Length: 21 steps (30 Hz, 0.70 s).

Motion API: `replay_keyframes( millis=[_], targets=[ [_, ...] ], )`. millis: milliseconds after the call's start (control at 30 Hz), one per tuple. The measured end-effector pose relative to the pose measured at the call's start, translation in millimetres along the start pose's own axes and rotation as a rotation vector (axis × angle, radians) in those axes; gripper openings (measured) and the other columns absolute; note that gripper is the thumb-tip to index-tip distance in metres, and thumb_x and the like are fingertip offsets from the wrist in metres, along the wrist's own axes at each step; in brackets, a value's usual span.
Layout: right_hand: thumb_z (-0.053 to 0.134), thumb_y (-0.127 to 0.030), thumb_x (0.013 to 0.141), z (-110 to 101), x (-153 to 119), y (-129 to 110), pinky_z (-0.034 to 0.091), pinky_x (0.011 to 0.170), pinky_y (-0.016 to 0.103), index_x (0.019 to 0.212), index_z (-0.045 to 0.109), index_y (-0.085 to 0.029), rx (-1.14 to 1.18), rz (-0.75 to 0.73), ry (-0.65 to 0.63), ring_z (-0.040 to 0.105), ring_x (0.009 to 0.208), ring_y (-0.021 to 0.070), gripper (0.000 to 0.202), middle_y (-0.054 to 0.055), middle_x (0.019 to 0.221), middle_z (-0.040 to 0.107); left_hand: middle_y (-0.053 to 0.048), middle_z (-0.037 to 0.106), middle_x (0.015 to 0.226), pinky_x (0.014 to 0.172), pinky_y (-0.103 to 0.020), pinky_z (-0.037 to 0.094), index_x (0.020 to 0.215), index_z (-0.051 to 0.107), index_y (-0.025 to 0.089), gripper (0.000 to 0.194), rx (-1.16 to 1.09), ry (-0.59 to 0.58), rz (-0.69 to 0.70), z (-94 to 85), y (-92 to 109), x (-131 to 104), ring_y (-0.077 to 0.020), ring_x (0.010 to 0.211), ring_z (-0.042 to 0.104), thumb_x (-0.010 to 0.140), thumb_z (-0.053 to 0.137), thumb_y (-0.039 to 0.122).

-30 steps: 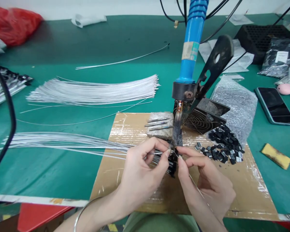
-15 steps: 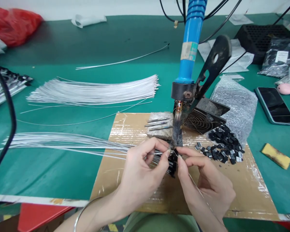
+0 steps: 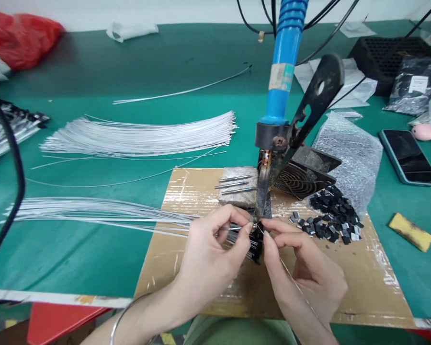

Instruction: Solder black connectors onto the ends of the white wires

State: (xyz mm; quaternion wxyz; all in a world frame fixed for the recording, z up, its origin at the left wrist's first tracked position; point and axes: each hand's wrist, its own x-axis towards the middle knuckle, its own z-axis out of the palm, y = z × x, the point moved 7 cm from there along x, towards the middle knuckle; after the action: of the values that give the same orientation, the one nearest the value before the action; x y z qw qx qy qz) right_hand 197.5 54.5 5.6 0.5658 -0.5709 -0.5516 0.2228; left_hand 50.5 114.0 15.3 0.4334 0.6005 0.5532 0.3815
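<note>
Below the tip of the blue soldering iron (image 3: 280, 86), my left hand (image 3: 215, 249) pinches what looks like a thin white wire; its end is mostly hidden by the fingertips. My right hand (image 3: 301, 268) has thumb and forefinger closed on a thin solder wire (image 3: 297, 285), which runs down across the palm. Both sets of fingertips nearly meet at the iron's tip. A small black piece may be between them, too hidden to tell. Under my hands lies a bundle of white wires (image 3: 104, 207) with black connectors (image 3: 255, 248) at their right ends.
A cardboard sheet (image 3: 366, 282) covers the work area. Loose black connectors (image 3: 332, 215) lie right, near bubble wrap (image 3: 348, 153) and a small fan (image 3: 301, 177). A larger white wire bundle (image 3: 140, 136) lies behind left. A phone (image 3: 409, 157) and yellow sponge (image 3: 411, 232) sit far right.
Almost nothing differs. Both hands keep their pinch at the iron's tip, with only a very slight shift of my right hand.
</note>
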Motion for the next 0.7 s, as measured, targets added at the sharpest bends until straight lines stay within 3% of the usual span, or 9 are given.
replay_keyframes(
  millis=[200,300,433,500,600,700],
  targets=[
    [0.069,-0.01,0.091,1,-2,7,0.062,0.088,0.028,0.083,0.066,-0.022,0.075,0.102,-0.011,0.078,0.097,0.0177,0.015,0.005,0.106,0.081,-0.002,0.072,0.072,0.051,-0.02,0.042,0.068,0.066,0.018,0.016,0.028,-0.029,-0.029,0.2,-4,1,-0.0118,0.062,0.061,0.084,0.063,0.016],
    [0.07,-0.017,0.093,-7,0,13,0.06,0.084,0.025,0.083,0.066,-0.022,0.068,0.16,0.057,0.077,0.092,0.0156,0.012,0.003,0.099,0.08,-0.003,0.074,0.074,0.048,-0.022,0.038,0.07,0.065,0.019,0.016,0.072,-0.056,-0.041,1.0,-9,-1,-0.0121,0.058,0.057,0.085,0.063,0.02],
    [0.072,-0.032,0.096,-42,-1,36,0.054,0.061,0.021,0.091,0.07,-0.02,0.034,0.323,0.281,0.066,0.062,0.0111,0.013,-0.003,0.069,0.069,-0.002,0.074,0.078,0.043,-0.024,0.031,0.074,0.066,0.019,0.016,0.163,-0.096,-0.003,-0.8,-16,-4,-0.0092,0.048,0.044,0.09,0.061,0.021],
    [0.066,-0.039,0.099,-61,-3,52,0.055,0.065,0.027,0.089,0.075,-0.018,0.141,0.364,0.342,0.067,0.066,0.0138,0.025,0.0,0.073,0.069,-0.002,0.074,0.081,0.047,-0.024,0.038,0.076,0.068,0.019,0.016,0.225,-0.093,0.08,-3.1,-16,-6,-0.0101,0.051,0.049,0.091,0.062,0.018],
    [0.066,-0.044,0.097,-95,-8,76,0.058,0.069,0.033,0.09,0.082,-0.017,0.258,0.348,0.48,0.071,0.072,0.0176,0.033,0.008,0.091,0.078,-0.006,0.076,0.09,0.069,-0.029,0.053,0.081,0.072,0.019,0.016,0.304,-0.054,0.256,-5.9,-12,-10,-0.0168,0.077,0.068,0.092,0.063,0.012],
    [0.075,-0.045,0.089,-120,-16,101,0.058,0.069,0.042,0.078,0.084,-0.018,0.26,0.42,0.589,0.07,0.07,0.0218,0.031,0.013,0.089,0.079,-0.008,0.076,0.096,0.08,-0.035,0.054,0.091,0.075,0.018,0.017,0.368,0.001,0.4,-9.8,-7,-18,-0.021,0.091,0.07,0.093,0.062,0.008]
  ],
)
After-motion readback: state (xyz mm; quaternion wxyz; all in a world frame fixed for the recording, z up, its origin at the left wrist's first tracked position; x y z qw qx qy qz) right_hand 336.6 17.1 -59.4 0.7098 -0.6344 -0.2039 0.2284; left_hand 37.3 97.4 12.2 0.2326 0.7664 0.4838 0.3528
